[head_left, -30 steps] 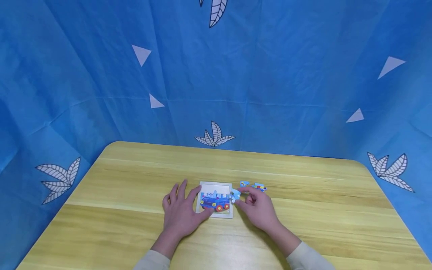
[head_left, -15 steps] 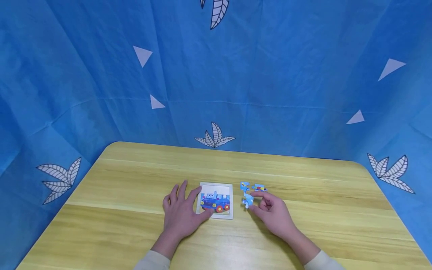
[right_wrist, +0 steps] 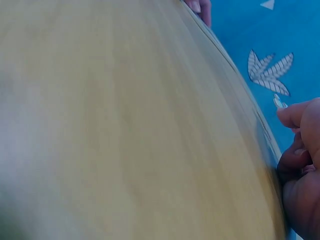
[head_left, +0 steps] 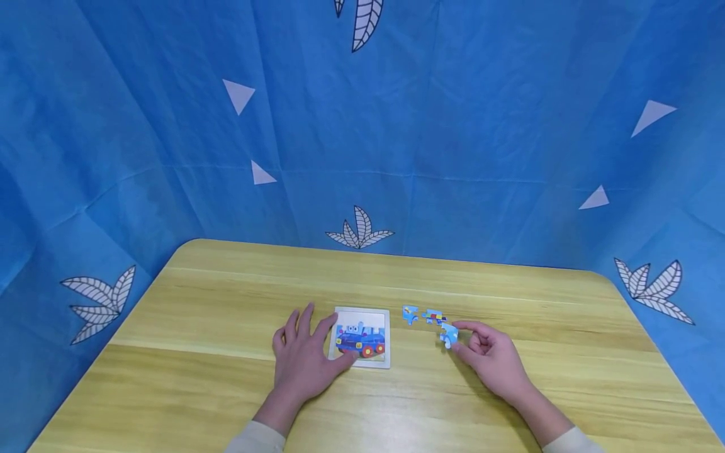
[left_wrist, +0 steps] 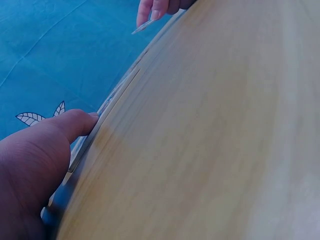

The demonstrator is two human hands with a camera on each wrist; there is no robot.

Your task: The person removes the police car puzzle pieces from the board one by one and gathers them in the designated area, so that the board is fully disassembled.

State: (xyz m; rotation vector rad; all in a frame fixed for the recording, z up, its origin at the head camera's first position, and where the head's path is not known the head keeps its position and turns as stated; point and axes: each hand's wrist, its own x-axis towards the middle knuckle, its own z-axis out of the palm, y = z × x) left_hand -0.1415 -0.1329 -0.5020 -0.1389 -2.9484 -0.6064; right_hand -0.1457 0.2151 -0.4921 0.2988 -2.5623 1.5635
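A blue cloth curtain (head_left: 481, 126), with white leaf shapes (head_left: 657, 286) and white triangles (head_left: 239, 96) printed on it, hangs behind the table and at both its sides. The table (head_left: 215, 371) has a yellow wooden top with long pale grain, and its far corners are rounded.

The left hand (head_left: 306, 358) lies at the left side of the work, with its fingers spread over the table. Its index finger touches the upper left part of a flat, square, white puzzle frame (head_left: 387, 340), and its thumb rests on the lower edge of this frame. The right hand (head_left: 493, 358) is well to the right of the frame. Its thumb and index finger pinch one piece, while the other fingers are curled toward the palm. Both wrists come out of light grey sleeves (head_left: 257, 436).

The frame lies flat near the middle of the table. Inside it, the lower part is filled by a blue vehicle picture (head_left: 357, 340) with eyes and red wheels; the upper part is mostly white.

The pinched thing is a light blue puzzle piece (head_left: 450, 336), held tilted above the table. Between it and the frame, but farther from the person, lie a blue-and-yellow puzzle piece (head_left: 410, 314) and a multicoloured puzzle piece (head_left: 433, 316), near each other.
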